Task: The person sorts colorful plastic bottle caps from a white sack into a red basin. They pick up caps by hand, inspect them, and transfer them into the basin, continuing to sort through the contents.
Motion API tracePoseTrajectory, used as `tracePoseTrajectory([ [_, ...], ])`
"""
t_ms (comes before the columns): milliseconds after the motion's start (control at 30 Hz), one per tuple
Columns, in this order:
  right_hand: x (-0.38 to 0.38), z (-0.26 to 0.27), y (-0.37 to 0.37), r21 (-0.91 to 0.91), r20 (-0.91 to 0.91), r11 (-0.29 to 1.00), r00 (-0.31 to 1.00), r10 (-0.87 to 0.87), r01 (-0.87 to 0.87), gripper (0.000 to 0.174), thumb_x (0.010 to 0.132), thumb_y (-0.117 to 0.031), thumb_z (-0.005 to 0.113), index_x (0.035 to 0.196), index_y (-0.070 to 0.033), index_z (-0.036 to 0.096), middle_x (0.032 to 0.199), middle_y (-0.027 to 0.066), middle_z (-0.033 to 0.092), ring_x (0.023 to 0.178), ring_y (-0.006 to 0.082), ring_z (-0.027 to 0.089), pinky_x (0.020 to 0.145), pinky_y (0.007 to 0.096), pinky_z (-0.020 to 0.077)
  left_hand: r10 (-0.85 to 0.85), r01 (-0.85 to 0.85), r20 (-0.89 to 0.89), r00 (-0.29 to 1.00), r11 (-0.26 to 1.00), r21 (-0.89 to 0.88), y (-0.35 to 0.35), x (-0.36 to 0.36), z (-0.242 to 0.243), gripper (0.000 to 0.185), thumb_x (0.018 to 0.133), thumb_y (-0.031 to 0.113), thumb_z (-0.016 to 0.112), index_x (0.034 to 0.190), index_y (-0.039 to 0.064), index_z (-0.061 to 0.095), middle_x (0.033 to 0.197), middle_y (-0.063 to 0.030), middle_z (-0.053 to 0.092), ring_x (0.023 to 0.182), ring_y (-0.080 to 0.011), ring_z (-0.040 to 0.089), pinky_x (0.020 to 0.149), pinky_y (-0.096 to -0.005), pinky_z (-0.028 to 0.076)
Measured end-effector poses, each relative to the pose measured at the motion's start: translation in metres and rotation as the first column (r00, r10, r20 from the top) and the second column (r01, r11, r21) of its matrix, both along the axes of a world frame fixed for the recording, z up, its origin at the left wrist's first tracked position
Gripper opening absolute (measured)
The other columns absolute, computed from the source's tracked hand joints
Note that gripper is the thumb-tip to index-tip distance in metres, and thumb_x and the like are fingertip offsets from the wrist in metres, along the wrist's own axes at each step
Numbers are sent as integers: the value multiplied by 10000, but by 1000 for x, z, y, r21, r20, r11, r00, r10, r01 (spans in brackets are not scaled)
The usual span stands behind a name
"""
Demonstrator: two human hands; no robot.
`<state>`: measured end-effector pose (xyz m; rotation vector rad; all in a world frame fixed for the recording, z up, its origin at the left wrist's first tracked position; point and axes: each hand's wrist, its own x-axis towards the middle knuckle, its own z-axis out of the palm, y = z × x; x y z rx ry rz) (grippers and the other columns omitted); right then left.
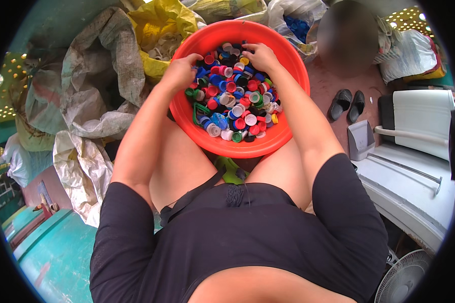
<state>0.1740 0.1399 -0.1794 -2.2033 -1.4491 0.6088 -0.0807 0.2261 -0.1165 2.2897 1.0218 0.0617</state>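
Note:
A round red-orange plastic basin [298, 125] rests on my lap, between and over my thighs. Inside it lies a heap of loose plastic bottle caps [231, 92] in red, blue, white, green, black and yellow. At the basin's left side, my left hand [181, 72] reaches over the rim with its index finger stretched towards the caps; its other fingertips are partly hidden, so a held cap cannot be made out. My right hand [261, 57] is over the far right part of the heap, fingers apart and tips at the caps, with nothing visibly gripped.
Beyond the basin stand a yellow sack [163, 22] with pale caps and a clear bag of blue caps [296, 27]. Large woven sacks [102, 72] crowd the left. Black slippers [341, 104], a grey dustpan [360, 140] and an electric fan [402, 280] are on the right.

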Motion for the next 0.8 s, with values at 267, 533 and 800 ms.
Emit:
tracePoseTrajectory([
  [267, -4, -9, 12, 188, -53, 976, 994, -99, 108, 261, 807, -258, 571, 988, -102, 678, 1051, 132, 629, 952, 285, 606, 849, 381, 468, -86, 140, -225, 971, 962, 235, -18, -32, 16, 168, 742, 151, 557, 805, 48, 674, 842, -161, 651, 799, -311, 623, 723, -401, 497],
  [533, -89, 58, -84, 85, 159, 759, 761, 630, -646, 209, 699, -100, 591, 888, -112, 680, 899, 81, 569, 822, 229, 596, 661, 358, 499, -256, 399, -549, 796, 904, 157, -61, -16, 12, 197, 687, 191, 595, 749, 19, 665, 786, -161, 652, 763, -311, 644, 694, -403, 520],
  [800, -124, 31, -90, -23, 82, 744, 741, 667, -668, 177, 639, -163, 677, 791, -73, 655, 953, 98, 584, 874, 284, 592, 722, 380, 500, -13, 39, -141, 990, 982, 186, -34, -37, 28, 224, 738, 181, 551, 858, 46, 684, 869, -172, 642, 828, -315, 624, 751, -398, 499],
])
